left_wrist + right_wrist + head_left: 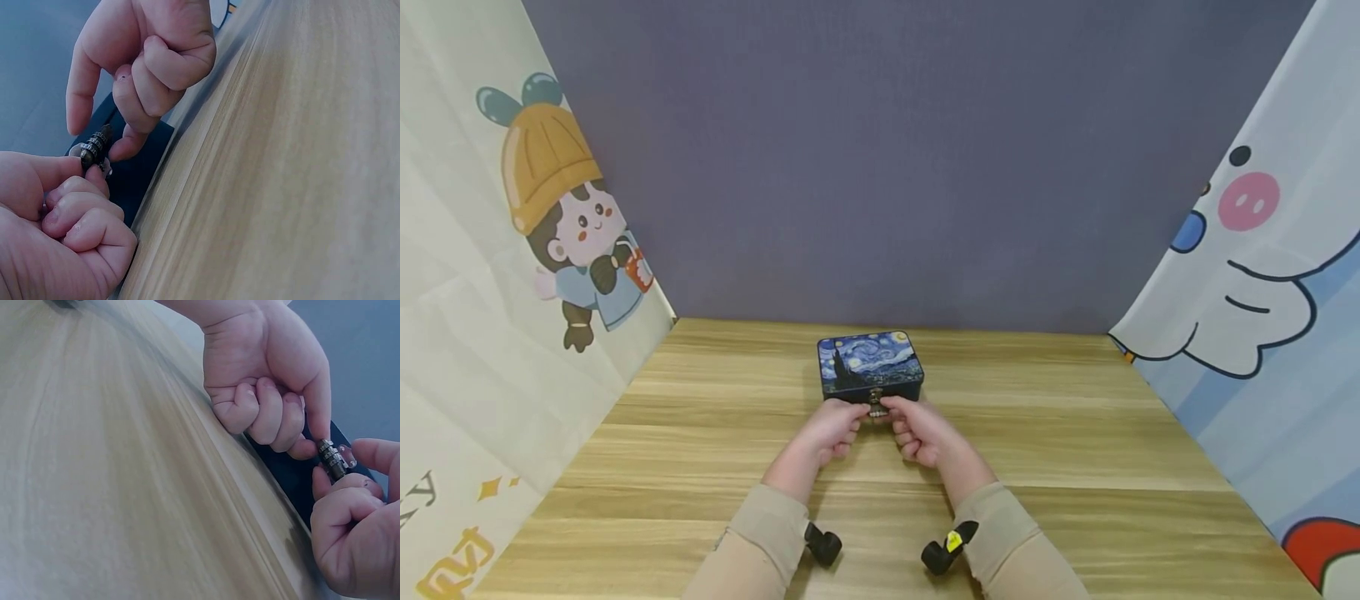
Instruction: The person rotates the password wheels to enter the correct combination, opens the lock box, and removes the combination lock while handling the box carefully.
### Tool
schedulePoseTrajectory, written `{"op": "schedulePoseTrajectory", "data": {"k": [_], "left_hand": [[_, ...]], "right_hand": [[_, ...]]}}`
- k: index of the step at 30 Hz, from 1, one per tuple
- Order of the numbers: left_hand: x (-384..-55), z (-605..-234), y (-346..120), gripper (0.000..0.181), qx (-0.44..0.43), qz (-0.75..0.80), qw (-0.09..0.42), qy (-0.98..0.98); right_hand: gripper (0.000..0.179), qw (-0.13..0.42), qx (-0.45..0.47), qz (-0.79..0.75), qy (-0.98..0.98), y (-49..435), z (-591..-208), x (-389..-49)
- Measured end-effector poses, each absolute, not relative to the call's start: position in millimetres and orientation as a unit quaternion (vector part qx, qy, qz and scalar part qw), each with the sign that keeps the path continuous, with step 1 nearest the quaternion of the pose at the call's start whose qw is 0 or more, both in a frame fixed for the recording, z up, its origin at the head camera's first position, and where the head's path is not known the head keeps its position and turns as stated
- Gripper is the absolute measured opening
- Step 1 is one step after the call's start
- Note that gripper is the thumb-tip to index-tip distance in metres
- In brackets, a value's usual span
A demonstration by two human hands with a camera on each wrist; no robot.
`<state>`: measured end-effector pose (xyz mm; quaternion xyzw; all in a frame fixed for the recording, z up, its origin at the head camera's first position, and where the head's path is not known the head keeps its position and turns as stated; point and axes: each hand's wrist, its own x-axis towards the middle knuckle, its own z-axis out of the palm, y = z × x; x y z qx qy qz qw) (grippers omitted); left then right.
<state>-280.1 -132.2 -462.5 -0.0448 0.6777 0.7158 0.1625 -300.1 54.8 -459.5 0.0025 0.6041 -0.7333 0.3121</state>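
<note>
A small combination padlock with numbered dials hangs at the front clasp of a dark blue box. The box has a starry-night painting on its lid, which is down. My left hand pinches one end of the padlock between thumb and forefinger, its other fingers curled. My right hand has its forefinger bent at the padlock's other end. Its thumb stands out straight beside the dials, with a small gap in the left wrist view. Its remaining fingers fold into the palm.
The box stands on a wood-grain table near a grey-purple back panel. Cartoon-printed sheets flank both sides. A small black device is worn on each wrist over the beige sleeves.
</note>
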Motion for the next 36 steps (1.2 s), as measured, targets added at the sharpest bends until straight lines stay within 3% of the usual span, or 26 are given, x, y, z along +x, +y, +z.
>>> {"op": "schedulePoseTrajectory", "data": {"k": [7, 36], "left_hand": [[-279, -462, -133, 0.022, -0.042, 0.716, 0.160, 0.678], [-277, -460, -132, 0.025, -0.035, 0.708, 0.157, 0.688]], "right_hand": [[0.035, 0.318, -0.008, -0.725, 0.610, 50, -461, -298], [0.024, 0.303, -0.010, -0.718, 0.626, 43, -463, -294]]}}
